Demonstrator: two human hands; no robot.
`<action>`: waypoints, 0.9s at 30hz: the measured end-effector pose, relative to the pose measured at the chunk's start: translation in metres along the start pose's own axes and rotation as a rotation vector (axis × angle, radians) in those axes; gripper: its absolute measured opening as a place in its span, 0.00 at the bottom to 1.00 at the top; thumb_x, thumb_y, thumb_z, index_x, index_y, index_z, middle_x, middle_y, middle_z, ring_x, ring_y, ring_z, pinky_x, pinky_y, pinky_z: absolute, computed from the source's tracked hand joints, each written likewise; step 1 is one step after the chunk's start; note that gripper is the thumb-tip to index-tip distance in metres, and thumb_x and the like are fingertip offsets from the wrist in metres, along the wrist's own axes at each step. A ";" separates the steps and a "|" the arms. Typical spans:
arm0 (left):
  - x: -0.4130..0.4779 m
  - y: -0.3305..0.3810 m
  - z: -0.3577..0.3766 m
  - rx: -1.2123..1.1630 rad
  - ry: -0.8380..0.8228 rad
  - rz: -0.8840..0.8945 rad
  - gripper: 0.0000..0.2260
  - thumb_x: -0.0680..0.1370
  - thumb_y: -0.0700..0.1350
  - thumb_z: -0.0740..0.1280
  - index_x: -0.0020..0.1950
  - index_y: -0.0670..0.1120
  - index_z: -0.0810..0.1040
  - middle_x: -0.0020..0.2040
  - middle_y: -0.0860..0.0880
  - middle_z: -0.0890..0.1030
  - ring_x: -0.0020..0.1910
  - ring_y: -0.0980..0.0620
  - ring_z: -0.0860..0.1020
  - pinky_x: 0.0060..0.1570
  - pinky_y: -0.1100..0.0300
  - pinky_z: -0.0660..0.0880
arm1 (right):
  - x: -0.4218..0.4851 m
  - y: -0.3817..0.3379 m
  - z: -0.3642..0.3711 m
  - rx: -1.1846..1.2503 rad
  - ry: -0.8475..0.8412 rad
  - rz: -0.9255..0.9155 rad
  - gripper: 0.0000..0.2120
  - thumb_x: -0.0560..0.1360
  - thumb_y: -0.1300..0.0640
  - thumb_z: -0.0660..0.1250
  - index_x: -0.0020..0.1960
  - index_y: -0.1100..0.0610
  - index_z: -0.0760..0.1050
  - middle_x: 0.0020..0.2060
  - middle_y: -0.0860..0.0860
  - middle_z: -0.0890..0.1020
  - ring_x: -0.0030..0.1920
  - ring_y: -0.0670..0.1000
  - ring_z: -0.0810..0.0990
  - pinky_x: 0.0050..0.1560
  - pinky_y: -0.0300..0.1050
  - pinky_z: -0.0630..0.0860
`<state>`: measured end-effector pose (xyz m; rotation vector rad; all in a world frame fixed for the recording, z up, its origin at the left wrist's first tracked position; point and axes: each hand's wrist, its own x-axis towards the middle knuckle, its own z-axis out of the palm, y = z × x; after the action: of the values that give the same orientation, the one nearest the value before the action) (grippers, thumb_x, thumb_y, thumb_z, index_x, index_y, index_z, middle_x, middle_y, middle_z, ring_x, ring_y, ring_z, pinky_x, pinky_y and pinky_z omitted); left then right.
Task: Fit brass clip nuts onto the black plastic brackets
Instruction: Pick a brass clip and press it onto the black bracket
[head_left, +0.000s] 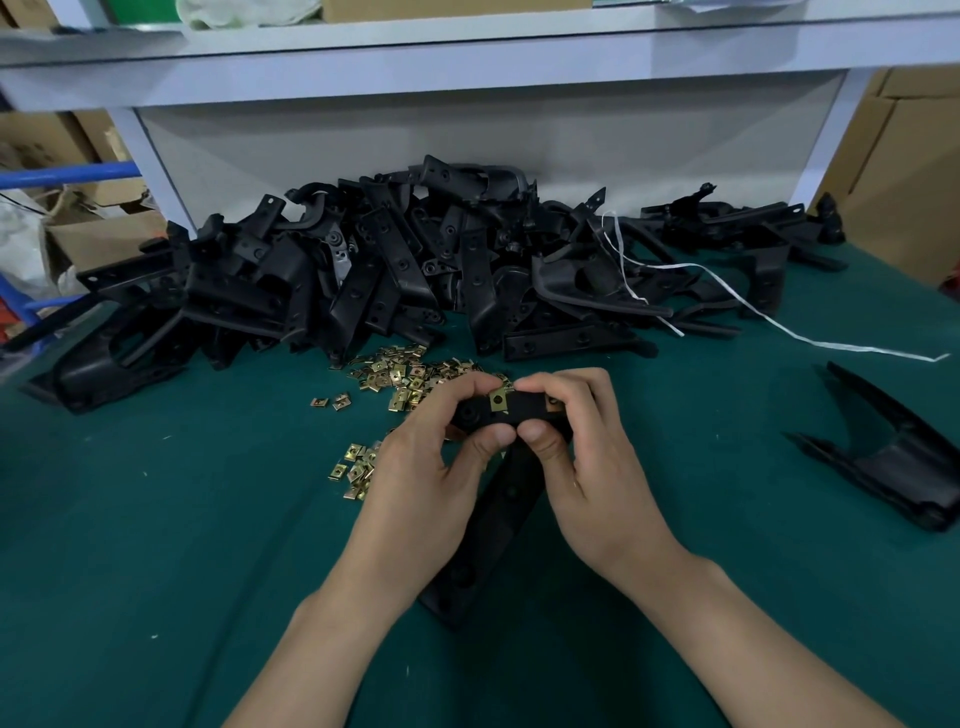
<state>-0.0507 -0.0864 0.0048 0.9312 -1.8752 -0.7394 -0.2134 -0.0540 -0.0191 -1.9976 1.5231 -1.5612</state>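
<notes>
A matte green surface runs under a pale shelf, with cardboard boxes beside it. A pile of black plastic brackets sprawls at the back, with a white cord trailing off it and shiny brass clip nuts scattered just in front. Nearer than the pile, the left hand and right hand grip one bracket, pinching a clip nut on it.
</notes>
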 end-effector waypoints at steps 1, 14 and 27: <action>0.000 -0.001 0.000 -0.004 -0.001 -0.003 0.11 0.79 0.52 0.68 0.60 0.62 0.75 0.51 0.65 0.81 0.52 0.62 0.80 0.48 0.76 0.69 | 0.000 0.000 0.000 0.000 0.000 0.000 0.14 0.84 0.45 0.56 0.68 0.46 0.69 0.58 0.41 0.67 0.57 0.41 0.75 0.52 0.28 0.72; -0.001 0.000 0.000 -0.008 -0.009 0.023 0.11 0.80 0.48 0.68 0.60 0.60 0.74 0.51 0.64 0.81 0.51 0.61 0.80 0.47 0.75 0.70 | 0.000 -0.001 0.000 0.003 0.006 0.000 0.16 0.84 0.44 0.55 0.68 0.47 0.69 0.57 0.39 0.67 0.57 0.41 0.75 0.52 0.27 0.72; -0.001 -0.001 0.000 0.016 -0.002 0.061 0.14 0.80 0.47 0.68 0.58 0.66 0.71 0.51 0.66 0.80 0.49 0.65 0.79 0.46 0.78 0.68 | 0.000 -0.001 0.000 -0.007 0.005 -0.006 0.14 0.84 0.46 0.56 0.68 0.47 0.69 0.59 0.40 0.68 0.57 0.40 0.74 0.53 0.28 0.71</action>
<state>-0.0505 -0.0860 0.0038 0.8798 -1.9059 -0.6897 -0.2131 -0.0531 -0.0186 -2.0051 1.5276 -1.5673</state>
